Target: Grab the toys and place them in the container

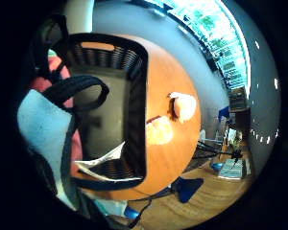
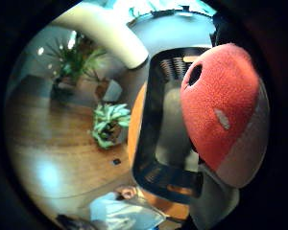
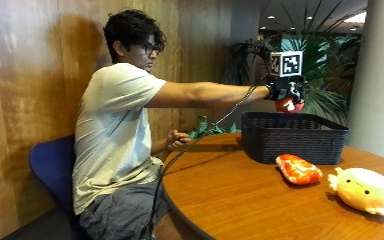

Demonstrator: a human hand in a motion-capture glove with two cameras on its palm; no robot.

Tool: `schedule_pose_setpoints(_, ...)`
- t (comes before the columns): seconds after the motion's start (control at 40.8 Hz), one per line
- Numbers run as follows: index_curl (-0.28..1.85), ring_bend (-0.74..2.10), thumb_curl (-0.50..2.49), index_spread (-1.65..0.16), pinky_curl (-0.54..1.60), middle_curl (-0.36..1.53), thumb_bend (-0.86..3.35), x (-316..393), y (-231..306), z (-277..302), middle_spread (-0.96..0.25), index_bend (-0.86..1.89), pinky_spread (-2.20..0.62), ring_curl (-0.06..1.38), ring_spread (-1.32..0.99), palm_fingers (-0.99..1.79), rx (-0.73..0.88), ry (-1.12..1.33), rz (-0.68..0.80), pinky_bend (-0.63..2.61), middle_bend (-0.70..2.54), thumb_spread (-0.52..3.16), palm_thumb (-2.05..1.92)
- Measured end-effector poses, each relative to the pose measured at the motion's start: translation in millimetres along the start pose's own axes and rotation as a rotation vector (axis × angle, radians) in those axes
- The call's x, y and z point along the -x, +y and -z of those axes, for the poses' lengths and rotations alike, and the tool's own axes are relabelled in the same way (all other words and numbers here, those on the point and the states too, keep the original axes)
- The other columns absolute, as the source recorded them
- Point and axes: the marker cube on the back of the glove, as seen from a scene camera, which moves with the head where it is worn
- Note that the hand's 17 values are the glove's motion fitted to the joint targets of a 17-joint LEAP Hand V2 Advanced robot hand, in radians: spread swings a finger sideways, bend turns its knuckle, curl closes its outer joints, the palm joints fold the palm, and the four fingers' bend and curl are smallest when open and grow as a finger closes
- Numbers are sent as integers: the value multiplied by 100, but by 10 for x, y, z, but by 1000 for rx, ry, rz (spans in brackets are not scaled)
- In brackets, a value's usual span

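Observation:
My gloved right hand (image 3: pixel 286 92) is stretched out above the black woven basket (image 3: pixel 292 136) and grips a red and grey plush toy (image 3: pixel 289 105), which fills much of the thumb side palm view (image 2: pixel 221 115). Below the palm lies the basket's inside (image 1: pixel 108 120), holding a white paper (image 1: pixel 103 160). On the round wooden table (image 3: pixel 245 200) beside the basket lie an orange and white plush (image 3: pixel 298 169) and a pale yellow round plush (image 3: pixel 364 190). Both also show in the little finger side palm view, the orange one (image 1: pixel 158 130) and the yellow one (image 1: pixel 183 105).
The person sits on a blue chair (image 3: pixel 49 170) by a wooden wall, bare left hand (image 3: pixel 177 138) near the table edge. A white pillar (image 3: pixel 378 75) and potted plants (image 3: pixel 325 65) stand behind the table. A second blue chair (image 1: pixel 188 188) is beside the table.

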Motion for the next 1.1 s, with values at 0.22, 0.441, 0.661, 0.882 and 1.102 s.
schedule_pose_setpoints(0.22,74,123,115,-41,57,89,24,-65,133,15,-46,57,-39,83,-60,29,103,10,-32,142,84,50,66)
schedule_pose_setpoints(0.441,62,103,106,-35,53,79,12,-165,279,6,-28,21,-27,79,-44,-17,178,-35,-32,144,53,84,41)
schedule_pose_setpoints(0.661,56,46,82,-33,44,63,-4,-73,393,235,-10,21,-1,62,-17,-30,119,-21,11,119,21,107,16)
schedule_pose_setpoints(0.882,53,30,68,-34,37,54,-2,-176,746,349,-3,19,7,54,-6,-16,77,-29,7,101,14,119,12)
schedule_pose_setpoints(1.102,52,25,58,-34,33,47,-1,-545,1421,193,-1,20,9,51,-2,-9,94,-4,-14,90,14,127,12)
